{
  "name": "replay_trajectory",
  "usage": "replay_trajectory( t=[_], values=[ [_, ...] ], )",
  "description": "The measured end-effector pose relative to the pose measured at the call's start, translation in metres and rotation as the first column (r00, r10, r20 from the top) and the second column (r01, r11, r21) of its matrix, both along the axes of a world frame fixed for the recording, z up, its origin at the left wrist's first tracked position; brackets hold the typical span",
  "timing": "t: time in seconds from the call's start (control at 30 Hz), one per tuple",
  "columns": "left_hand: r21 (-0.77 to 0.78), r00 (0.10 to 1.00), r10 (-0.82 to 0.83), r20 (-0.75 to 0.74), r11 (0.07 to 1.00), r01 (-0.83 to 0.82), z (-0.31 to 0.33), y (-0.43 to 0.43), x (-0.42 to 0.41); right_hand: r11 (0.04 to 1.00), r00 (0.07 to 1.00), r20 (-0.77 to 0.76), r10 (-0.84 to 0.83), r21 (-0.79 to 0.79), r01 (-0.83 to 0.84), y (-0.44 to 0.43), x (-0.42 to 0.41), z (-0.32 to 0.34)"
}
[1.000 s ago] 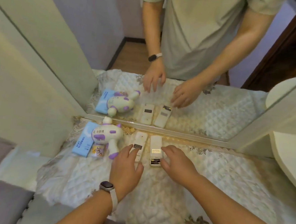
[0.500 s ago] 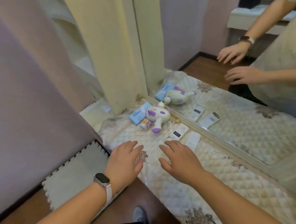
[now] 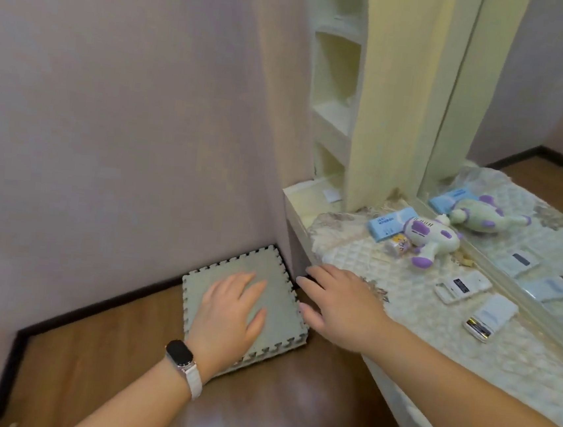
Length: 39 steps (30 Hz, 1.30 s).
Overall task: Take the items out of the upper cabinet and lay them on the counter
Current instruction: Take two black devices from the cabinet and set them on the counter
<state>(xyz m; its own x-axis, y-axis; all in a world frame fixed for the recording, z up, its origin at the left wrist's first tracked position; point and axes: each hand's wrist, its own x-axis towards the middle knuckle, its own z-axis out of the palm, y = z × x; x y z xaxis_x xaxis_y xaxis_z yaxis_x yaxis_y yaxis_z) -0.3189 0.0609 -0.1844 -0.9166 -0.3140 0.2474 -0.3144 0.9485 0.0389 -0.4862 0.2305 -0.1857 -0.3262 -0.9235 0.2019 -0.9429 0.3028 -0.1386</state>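
- Left hand (image 3: 229,308): empty, fingers spread wide, palm down, seen over the grey foam floor mat (image 3: 246,310); dark watch on a white strap (image 3: 183,364) at the wrist.
- Right hand (image 3: 343,305): empty too, grip wide and loose, fingers pointing left, at the near left corner of the desk (image 3: 299,211); contact with the cover not clear.
- Desk: white, draped in a quilted cream cover (image 3: 402,300) with floral trim at the edges; mirror (image 3: 538,135) standing along its far side.
- Light blue packet (image 3: 387,222): flat on the cover near the far left corner, just beside the toy.
- White and purple toy (image 3: 427,236): on its side, touching or very near the blue packet, close to the mirror's foot.
- Small roll with a yellow print (image 3: 397,245): in front of the toy, just beside it.
- White remote with a dark display (image 3: 462,286): flat on the cover, to the right of the toy, apart from both hands.
- Second white device (image 3: 490,317): flat just beside the remote, shiny metal end toward the near edge.
- Reflections of packet, toy and both devices in the mirror.
- Open cream shelves (image 3: 331,114): rising left of the desk, against the pale wall (image 3: 128,112); contents hard to make out.
- Foam mat: on the wooden floor (image 3: 254,410), tucked into the corner between wall and desk.
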Motion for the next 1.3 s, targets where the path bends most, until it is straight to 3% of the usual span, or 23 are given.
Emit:
replay_trajectory(
  t=[0.33,0.7,0.97,1.3],
  values=[
    [0.014,0.969,0.239,-0.069,0.971,-0.238,0.011,-0.091,0.216,0.956,0.955,-0.055,0.292,-0.027,-0.293,-0.144,0.181,0.020],
    [0.083,0.794,0.595,-0.121,0.804,-0.589,0.018,-0.145,0.437,0.801,0.794,-0.141,0.592,-0.007,-0.599,-0.279,0.368,0.037],
    [0.046,0.649,0.751,-0.120,0.657,-0.752,0.035,-0.172,0.505,0.616,0.607,-0.191,0.771,-0.014,-0.787,-0.352,0.440,0.047],
    [-0.025,0.406,0.910,-0.084,0.405,-0.914,0.055,-0.247,0.519,0.337,0.345,-0.148,0.927,-0.076,-0.938,-0.495,0.474,0.057]
  ],
)
